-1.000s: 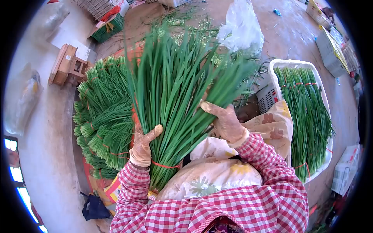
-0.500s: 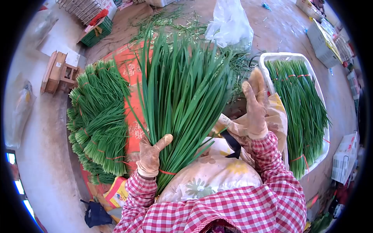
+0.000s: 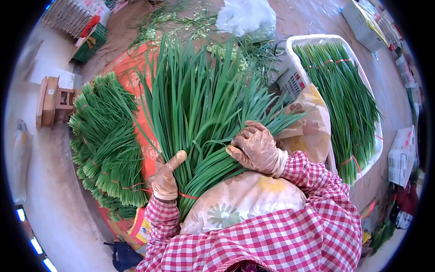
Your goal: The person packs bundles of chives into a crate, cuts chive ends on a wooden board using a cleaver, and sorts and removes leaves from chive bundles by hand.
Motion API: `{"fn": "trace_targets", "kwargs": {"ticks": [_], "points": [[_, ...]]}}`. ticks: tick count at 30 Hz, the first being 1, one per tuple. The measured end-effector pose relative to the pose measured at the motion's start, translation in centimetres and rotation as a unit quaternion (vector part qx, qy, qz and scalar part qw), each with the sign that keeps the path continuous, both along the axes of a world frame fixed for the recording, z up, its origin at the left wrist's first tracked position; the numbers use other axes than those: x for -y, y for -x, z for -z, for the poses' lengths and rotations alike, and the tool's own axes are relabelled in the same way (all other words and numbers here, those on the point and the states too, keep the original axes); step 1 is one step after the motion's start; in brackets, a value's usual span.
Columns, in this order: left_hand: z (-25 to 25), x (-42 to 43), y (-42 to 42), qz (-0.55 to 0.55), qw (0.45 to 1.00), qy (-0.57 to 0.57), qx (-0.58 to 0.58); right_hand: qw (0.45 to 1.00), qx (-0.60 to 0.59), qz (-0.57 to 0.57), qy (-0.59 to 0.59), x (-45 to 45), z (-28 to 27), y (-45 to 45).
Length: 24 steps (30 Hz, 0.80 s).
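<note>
A large loose-topped bunch of garlic chives (image 3: pixel 190 104) lies across my lap, with a red band round its lower end. My left hand (image 3: pixel 166 179), in a stained glove, holds the bunch low on its left side, thumb over the front and fingers hidden behind. On the right, my gloved right hand (image 3: pixel 257 148) is closed over part of the leaves, which fan out to the right beneath it. A flowered apron (image 3: pixel 253 195) covers my lap under the bunch.
Tied chive bundles (image 3: pixel 108 149) are piled on a red sheet (image 3: pixel 147 156) at left. A white crate (image 3: pixel 379 152) of banded chives stands at right. Beyond lie a clear plastic bag (image 3: pixel 247 18) and scattered trimmings (image 3: pixel 181 22). A wooden stool (image 3: pixel 50 102) is far left.
My right hand has come down and left from beside the bunch, closing on its right-side leaves and bending them over to the right. My left hand keeps its hold. The view has shifted slightly.
</note>
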<state>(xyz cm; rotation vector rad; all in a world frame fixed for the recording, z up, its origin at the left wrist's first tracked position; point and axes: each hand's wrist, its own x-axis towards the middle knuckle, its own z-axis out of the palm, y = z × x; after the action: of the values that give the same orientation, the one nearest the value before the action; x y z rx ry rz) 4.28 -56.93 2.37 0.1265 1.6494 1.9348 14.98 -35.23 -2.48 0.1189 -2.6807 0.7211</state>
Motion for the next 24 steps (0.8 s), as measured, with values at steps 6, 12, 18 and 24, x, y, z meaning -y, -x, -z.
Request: {"fn": "trace_targets", "kwargs": {"ticks": [6, 12, 18, 24], "points": [[1.8, 0.9, 0.3, -0.008, 0.999, 0.019, 0.024, 0.999, -0.012, 0.022, 0.029, 0.3, 0.4, -1.1], [0.7, -0.8, -0.2, 0.009, 0.992, 0.020, -0.127, 0.998, -0.005, 0.049, 0.037, -0.2, -0.9, -0.5], [0.6, -1.0, -0.4, -0.003, 0.985, 0.039, -0.167, 0.990, -0.137, -0.036, 0.018, 0.8, -5.3, 1.8], [0.9, 0.5, -0.1, -0.030, 0.997, 0.046, -0.052, 0.994, -0.018, -0.057, -0.094, 3.7, -2.8, 3.7]]}}
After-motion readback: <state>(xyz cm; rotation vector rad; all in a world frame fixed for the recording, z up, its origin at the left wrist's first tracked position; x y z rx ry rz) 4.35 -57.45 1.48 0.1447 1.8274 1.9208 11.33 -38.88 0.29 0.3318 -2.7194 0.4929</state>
